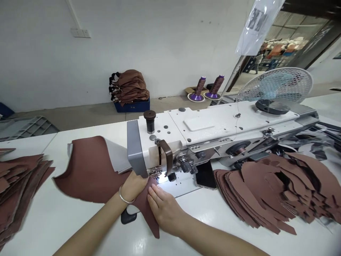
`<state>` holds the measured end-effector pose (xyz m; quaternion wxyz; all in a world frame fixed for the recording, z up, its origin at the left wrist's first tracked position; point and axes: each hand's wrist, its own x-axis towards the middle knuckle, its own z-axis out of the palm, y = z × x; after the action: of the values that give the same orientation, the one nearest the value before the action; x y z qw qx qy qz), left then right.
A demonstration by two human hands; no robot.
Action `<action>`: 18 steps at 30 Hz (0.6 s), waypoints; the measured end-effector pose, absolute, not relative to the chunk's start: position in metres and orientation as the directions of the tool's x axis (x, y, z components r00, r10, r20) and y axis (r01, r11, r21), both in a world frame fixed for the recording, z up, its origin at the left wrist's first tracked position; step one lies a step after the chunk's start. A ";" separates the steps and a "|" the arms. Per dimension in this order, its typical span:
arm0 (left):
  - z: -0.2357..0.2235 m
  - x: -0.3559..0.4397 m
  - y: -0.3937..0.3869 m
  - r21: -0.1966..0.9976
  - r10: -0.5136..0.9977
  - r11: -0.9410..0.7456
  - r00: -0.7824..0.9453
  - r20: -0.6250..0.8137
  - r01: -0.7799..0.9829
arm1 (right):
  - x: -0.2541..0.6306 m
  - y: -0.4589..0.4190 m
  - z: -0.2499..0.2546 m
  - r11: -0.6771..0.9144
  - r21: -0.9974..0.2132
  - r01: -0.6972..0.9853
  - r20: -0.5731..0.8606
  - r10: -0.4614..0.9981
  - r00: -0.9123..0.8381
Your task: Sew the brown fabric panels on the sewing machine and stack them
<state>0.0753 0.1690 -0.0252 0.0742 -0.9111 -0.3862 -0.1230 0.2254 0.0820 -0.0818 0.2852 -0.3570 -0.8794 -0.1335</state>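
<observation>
A narrow brown strip (147, 208) is touched by the fingers of the right hand (163, 209), which are laid close together on its right edge; whether anything is pinched beneath them cannot be told. The fingertips of the left hand (135, 186) are hidden by the strip and the machine's grey end cover (135, 149), so their state cannot be told either. A bracelet (121, 195) is worn on the left wrist. The strip's pointed end is stretched over the table (119, 243) on the near side of the fingers, while its upper end is set at the lit stitching area of a sewing machine (199, 122), just beyond the right fingertips. A large brown panel (89, 170) is spread to the left of the left fingers; whether it is joined to the strip cannot be made out. To the right of the right fingers a phone (205, 176) is partly covered by the machine, and beyond it brown cut pieces (255, 192) are heaped. Another brown stack (22, 188) is placed well left of the fingers. Far beyond them, two thread cones (200, 87) and a blue crate (133, 106) piled with brown goods (131, 85) are seen.
</observation>
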 end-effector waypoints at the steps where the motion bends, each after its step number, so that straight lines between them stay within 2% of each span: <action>1: -0.024 0.074 0.166 -0.059 0.670 -0.705 0.690 0.273 0.707 | 0.226 0.081 -0.082 0.711 0.029 0.703 0.598 0.551 -0.582; 4: -0.027 0.062 0.152 -0.104 0.645 -0.720 0.718 0.262 0.686 | 0.226 0.081 -0.083 0.705 0.022 0.709 0.588 0.564 -0.579; 9: -0.058 0.022 0.111 -0.162 0.625 -0.672 0.672 0.397 0.722 | 0.227 0.084 -0.084 0.702 0.059 0.710 0.585 0.552 -0.594; 12: -0.069 0.012 0.084 -0.257 0.626 -0.605 0.650 0.430 0.753 | 0.228 0.084 -0.082 0.701 0.070 0.710 0.544 0.570 -0.616; 15: -0.068 0.023 0.064 -0.378 0.706 -0.472 0.598 0.379 0.797 | 0.228 0.084 -0.079 0.717 0.074 0.693 0.510 0.570 -0.644; 18: -0.069 0.039 0.056 -0.431 0.808 -0.331 0.488 0.330 0.840 | 0.226 0.083 -0.077 0.738 0.081 0.670 0.513 0.545 -0.663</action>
<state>0.0389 0.0565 -0.0689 0.2812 -0.8153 -0.5053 -0.0278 0.2263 0.0834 -0.0773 0.2346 -0.3366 -0.9023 -0.1325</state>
